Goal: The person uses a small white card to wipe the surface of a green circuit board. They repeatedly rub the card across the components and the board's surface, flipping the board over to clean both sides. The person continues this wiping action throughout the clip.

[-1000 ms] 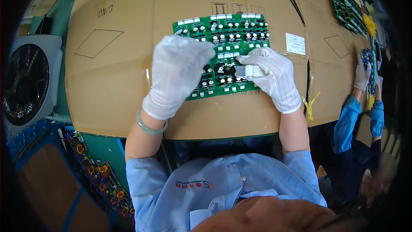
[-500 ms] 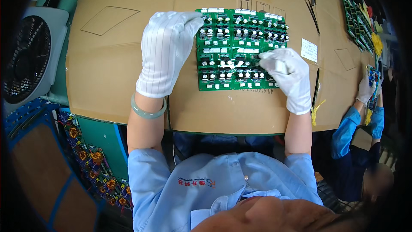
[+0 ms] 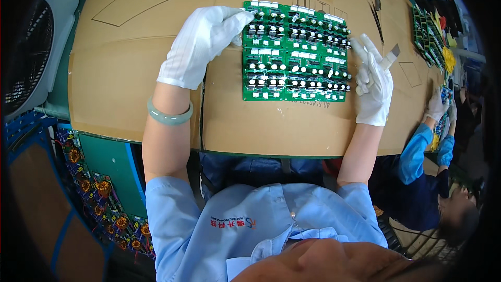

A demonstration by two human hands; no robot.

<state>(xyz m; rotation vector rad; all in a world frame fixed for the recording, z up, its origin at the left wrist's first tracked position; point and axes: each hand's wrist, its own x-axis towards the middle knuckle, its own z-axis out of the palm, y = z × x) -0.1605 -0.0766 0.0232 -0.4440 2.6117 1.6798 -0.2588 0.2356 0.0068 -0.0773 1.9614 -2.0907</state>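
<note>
Green, the circuit-board panel (image 3: 290,47) is laid on the cardboard-covered surface (image 3: 261,133), its rows seemingly populated; what is left cannot be told. Its ten-o'clock corner is met by the left hand (image 3: 209,36), whose grip cannot be judged. At three o'clock, a white-handled blade (image 3: 389,61) is grasped in the right hand (image 3: 374,86).

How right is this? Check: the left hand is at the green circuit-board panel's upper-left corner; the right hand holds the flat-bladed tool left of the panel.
Wrong side: the head view shows the right hand holding the flat-bladed tool right of the green circuit-board panel, not left. The left hand is at its upper-left corner.
</note>
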